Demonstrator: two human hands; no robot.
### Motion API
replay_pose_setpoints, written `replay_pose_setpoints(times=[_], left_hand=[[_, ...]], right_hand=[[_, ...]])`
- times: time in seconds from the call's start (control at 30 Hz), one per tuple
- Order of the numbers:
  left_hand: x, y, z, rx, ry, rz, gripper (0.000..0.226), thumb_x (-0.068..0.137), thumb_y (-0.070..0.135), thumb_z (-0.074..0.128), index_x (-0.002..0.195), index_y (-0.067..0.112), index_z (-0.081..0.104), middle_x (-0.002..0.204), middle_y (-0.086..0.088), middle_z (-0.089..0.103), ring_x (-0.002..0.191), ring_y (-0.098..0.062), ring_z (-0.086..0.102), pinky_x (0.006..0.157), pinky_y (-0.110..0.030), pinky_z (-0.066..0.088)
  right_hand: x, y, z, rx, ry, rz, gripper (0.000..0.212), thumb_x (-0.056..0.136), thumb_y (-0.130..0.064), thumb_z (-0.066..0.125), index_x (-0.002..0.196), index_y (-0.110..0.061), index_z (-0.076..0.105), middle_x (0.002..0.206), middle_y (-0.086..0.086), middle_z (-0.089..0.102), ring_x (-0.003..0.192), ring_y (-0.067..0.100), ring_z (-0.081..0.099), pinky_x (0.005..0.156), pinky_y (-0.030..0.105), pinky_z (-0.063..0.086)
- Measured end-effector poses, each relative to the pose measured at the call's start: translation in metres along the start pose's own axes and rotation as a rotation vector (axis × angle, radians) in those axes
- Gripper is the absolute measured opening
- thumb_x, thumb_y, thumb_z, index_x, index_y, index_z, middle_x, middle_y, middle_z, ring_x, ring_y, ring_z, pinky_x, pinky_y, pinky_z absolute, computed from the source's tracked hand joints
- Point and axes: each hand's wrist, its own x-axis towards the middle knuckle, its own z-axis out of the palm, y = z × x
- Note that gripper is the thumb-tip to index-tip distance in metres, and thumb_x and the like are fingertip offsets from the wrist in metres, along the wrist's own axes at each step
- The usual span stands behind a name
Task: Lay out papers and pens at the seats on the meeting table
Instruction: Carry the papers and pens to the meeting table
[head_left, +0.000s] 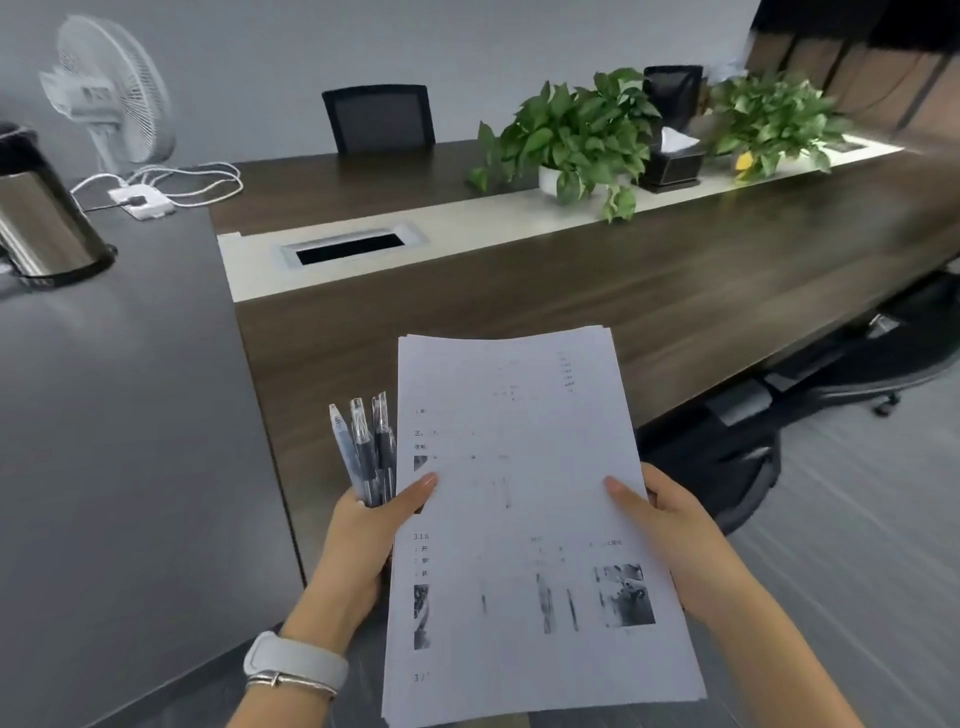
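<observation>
while i stood at the near corner of the meeting table (571, 291), the stack of papers (524, 519) was up in both my hands, off the wood and just short of the table's near edge, so the bare tabletop lay straight ahead of the sheets and beyond them. the stack's long axis ran away from me toward the table, tipped a little to the right. my right hand (670, 525) pinched the stack's right edge, thumb on top and fingers hidden beneath; my left hand (374, 525) pinched the left edge with its thumb while the same fist was closed round a bunch of pens (366, 452) standing upright, tips up, just left of the papers. i judged the right hand the freer one to peel a sheet and set it down, since the left was doubly loaded. the nearest seat i could see was the black chair (810, 410) tucked under the table's right side. the papers were white printed pages with blurred text and small dark pictures, several sheets thick, edges slightly fanned at the far end; the pens were clear-barrelled with dark grips
</observation>
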Motion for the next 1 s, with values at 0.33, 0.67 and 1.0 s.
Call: replay_pose_setpoints(times=[0.33,0.67,1.0], left_hand=[[0.141,0.054,0.054,0.059,0.206,0.019,0.015,0.092,0.007,0.073,0.09,0.022,0.069,0.071,0.006,0.079,0.058,-0.01,0.074,0.045,-0.02,0.057],[0.224,0.037,0.087,0.125,0.416,-0.093,0.011,0.091,0.006,0.074,0.099,0.013,0.071,0.07,0.01,0.08,0.065,-0.008,0.076,0.059,-0.021,0.058],[0.264,0.007,0.125,0.277,0.639,-0.277,0.016,0.089,0.016,0.079,0.09,0.006,0.067,0.083,-0.006,0.07,0.071,-0.024,0.061,0.065,-0.03,0.051]], right_hand=[[0.194,-0.075,0.005,-0.115,-0.181,0.041,0.02,0.092,-0.023,0.055,0.11,-0.018,0.06,0.102,0.002,0.072,0.09,0.021,0.07,0.074,0.033,0.056],[0.34,-0.059,0.015,-0.356,-0.309,0.104,0.025,0.092,-0.031,0.051,0.11,-0.014,0.048,0.105,0.007,0.062,0.094,0.023,0.063,0.084,0.04,0.054],[0.407,-0.024,-0.001,-0.42,-0.28,0.064,0.021,0.086,-0.014,0.061,0.071,-0.025,0.068,0.076,0.002,0.071,0.07,0.018,0.059,0.069,0.03,0.045]])
